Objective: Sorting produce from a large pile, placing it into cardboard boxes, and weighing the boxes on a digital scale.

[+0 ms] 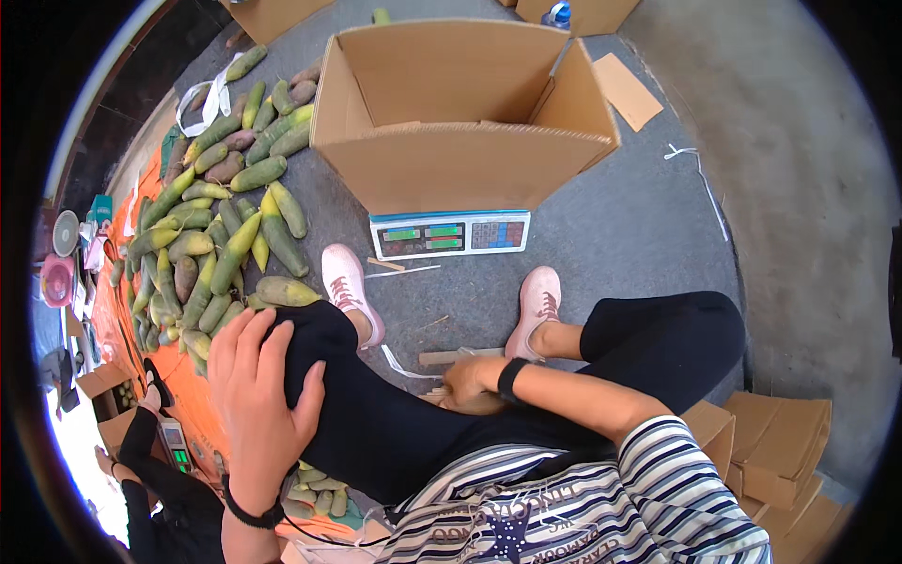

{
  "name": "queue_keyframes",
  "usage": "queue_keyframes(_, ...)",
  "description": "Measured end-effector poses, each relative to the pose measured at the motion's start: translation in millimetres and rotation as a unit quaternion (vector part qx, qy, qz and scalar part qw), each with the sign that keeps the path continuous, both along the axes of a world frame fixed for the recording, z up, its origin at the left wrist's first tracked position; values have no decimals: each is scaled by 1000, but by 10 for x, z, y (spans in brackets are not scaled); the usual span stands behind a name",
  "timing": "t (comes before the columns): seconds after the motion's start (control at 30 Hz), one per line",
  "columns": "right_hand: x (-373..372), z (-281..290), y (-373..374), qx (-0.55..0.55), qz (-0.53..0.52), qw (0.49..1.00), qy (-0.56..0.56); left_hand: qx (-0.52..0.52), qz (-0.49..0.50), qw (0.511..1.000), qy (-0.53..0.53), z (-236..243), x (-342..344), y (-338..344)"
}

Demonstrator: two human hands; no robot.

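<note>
Left grip (256, 395) on knee (310, 329) (flat), radishes (221, 235) beyond

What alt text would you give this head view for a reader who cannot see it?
A seated person rests the left hand on their knee while the right hand reaches down toward wood scraps on the floor. Ahead, an open cardboard box stands on a digital scale, with a heap of green and brown gourds to the left.
</note>
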State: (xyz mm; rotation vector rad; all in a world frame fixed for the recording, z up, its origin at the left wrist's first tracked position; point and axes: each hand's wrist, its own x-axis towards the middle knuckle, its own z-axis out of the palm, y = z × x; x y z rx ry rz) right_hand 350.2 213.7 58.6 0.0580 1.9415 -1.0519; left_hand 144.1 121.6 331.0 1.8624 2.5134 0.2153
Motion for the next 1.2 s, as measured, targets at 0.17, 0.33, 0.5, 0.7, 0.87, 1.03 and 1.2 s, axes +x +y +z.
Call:
queue_keyframes(0.17, 59, -383, -30, -165, -37, 979, -117, -37, 1, 999, 0, -10, -141, -66)
queue_keyframes(0.33, -135, -530, -47, -273, 76, 946, -158, -37, -28, 999, 3, 67, -294, 85)
queue_keyframes(0.5, -19, -761, -178, -301, 52, 938, -162, -87, -67, 994, -22, 5, -555, 183)
queue_keyframes(0.7, -228, -558, -80, -342, -44, 928, -141, -133, -81, 986, -65, -49, -876, 443)
queue_keyframes(0.87, -350, -547, -253, -330, -42, 932, -142, -127, -75, 984, -97, -128, -1089, 515)
queue_keyframes(1.03, -355, -660, -273, -281, 24, 950, -134, -68, -79, 990, -94, -131, -1057, 507)
queue_keyframes(1.2, -457, -465, -151, -238, 33, 959, -148, -50, -80, 991, -92, -127, -906, 308)
